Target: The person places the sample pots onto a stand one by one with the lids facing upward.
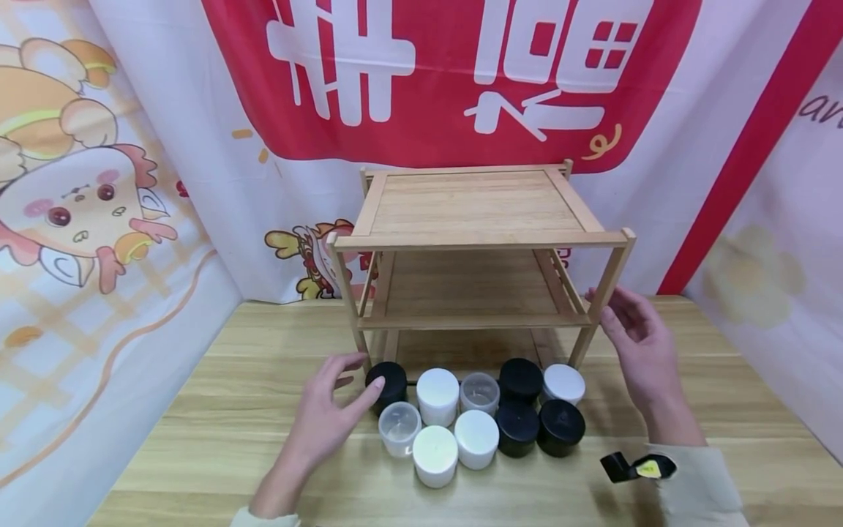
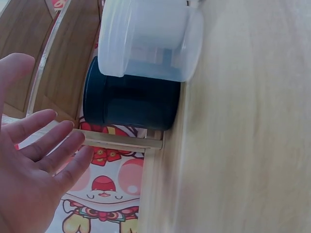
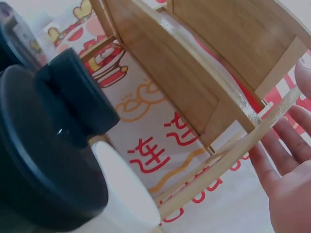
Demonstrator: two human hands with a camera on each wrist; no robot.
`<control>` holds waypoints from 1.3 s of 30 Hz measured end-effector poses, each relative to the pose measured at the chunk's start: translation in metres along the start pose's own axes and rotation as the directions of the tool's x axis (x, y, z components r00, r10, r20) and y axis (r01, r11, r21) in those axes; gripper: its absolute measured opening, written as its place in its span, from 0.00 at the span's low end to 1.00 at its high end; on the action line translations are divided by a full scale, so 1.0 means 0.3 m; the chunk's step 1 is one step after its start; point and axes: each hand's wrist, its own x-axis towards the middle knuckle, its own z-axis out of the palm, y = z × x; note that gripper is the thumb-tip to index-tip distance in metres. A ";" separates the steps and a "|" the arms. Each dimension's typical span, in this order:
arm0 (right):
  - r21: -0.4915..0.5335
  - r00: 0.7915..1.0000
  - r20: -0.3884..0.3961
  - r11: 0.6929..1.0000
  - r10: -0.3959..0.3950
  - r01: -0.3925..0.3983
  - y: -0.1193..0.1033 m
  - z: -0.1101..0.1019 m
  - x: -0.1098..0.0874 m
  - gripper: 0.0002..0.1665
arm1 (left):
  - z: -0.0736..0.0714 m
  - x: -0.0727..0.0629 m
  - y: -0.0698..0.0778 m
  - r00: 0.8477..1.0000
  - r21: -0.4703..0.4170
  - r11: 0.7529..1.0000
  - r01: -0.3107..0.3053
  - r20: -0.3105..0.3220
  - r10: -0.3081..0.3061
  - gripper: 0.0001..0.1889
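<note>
A three-tier wooden shelf (image 1: 484,239) stands at the back of the table. In the head view, my left hand (image 1: 327,408) is at the shelf's lower left, its thumb in front of the leftmost black jar (image 1: 393,386). The left wrist view shows the left palm (image 2: 29,187) with fingers spread, apart from that jar and holding nothing. My right hand (image 1: 644,355) is beside the shelf's front right leg (image 3: 228,162), fingers extended near it; whether they touch it cannot be told. Between the hands are white jars (image 1: 435,455), clear jars (image 1: 399,428) and more black jars (image 1: 562,426).
The jars stand in two uneven rows before the shelf on the wood-grain table (image 1: 217,417). Printed cloth (image 1: 178,102) hangs behind and at both sides. A black strap piece with a yellow label (image 1: 648,468) is at the right wrist.
</note>
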 end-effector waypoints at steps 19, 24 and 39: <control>0.175 0.995 -0.099 0.984 -0.002 0.020 -0.012 0.046 0.041 0.25 | 0.045 -0.020 -0.061 0.993 -0.149 0.983 0.106 0.075 -0.096 0.35; 0.161 0.993 -0.120 0.987 0.014 0.006 -0.012 0.051 0.040 0.25 | 0.058 -0.011 -0.070 0.987 -0.173 0.974 0.148 0.086 -0.135 0.37; 0.153 0.970 -0.192 0.981 0.147 -0.118 -0.027 0.081 0.028 0.27 | 0.078 -0.014 -0.090 0.965 -0.223 0.941 0.254 0.121 -0.232 0.42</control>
